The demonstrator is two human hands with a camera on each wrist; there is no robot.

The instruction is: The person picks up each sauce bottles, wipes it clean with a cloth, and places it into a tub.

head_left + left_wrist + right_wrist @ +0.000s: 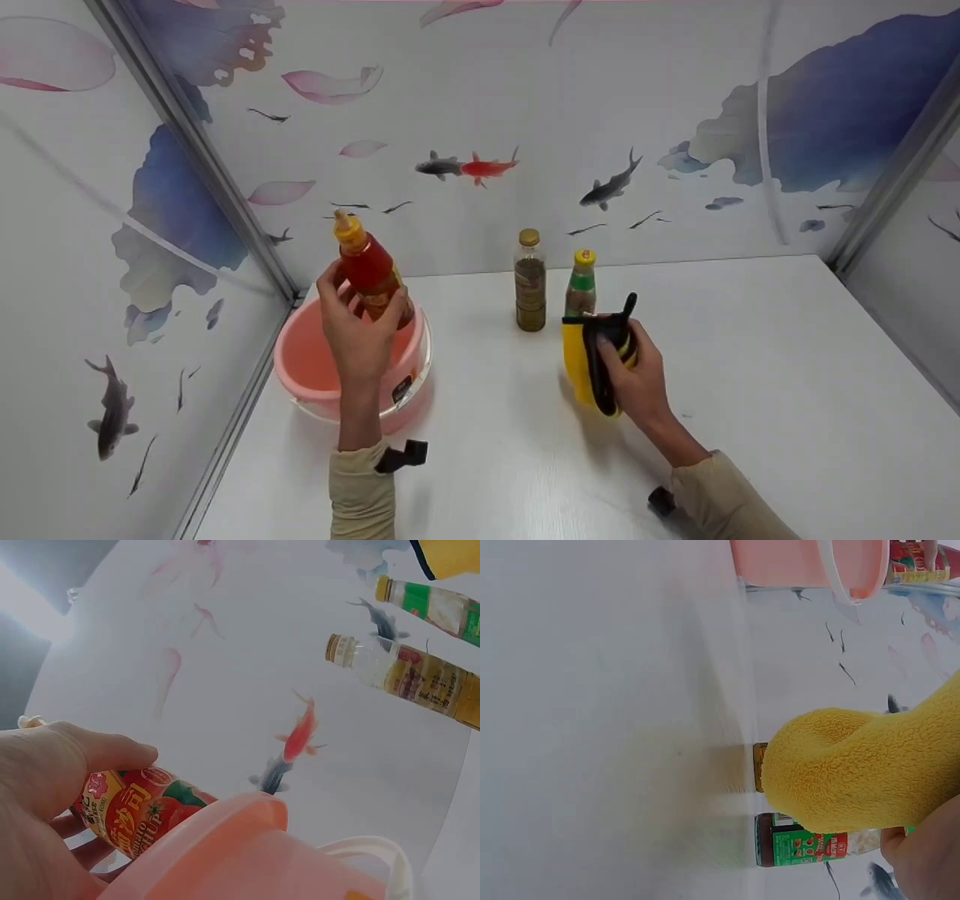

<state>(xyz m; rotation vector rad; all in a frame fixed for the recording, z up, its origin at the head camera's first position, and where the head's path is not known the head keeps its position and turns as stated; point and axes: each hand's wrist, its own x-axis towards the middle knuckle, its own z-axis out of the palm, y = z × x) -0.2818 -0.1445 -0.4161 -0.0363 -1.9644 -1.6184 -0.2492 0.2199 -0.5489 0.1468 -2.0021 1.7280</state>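
My left hand (361, 337) grips a red ketchup bottle (367, 266) with a yellow cap, tilted over the pink bucket (300, 367). Its label (146, 810) faces the left wrist camera, while the bucket's rim hides the lower end there. In my right hand (637, 375) is a folded yellow fleece cloth (576, 364) with black edging, held above the table. Just behind the cloth stands a green-labelled bottle (582, 281) with a yellow cap, its lower part hidden in the head view. Left of that, a gold-capped bottle of brownish liquid (530, 289) stands upright.
The white table (495, 465) meets a back wall (480, 225) printed with fish and petals. A side panel (60, 300) rises close to the bucket's left. The bucket's white handle (429, 352) hangs down along its outside.
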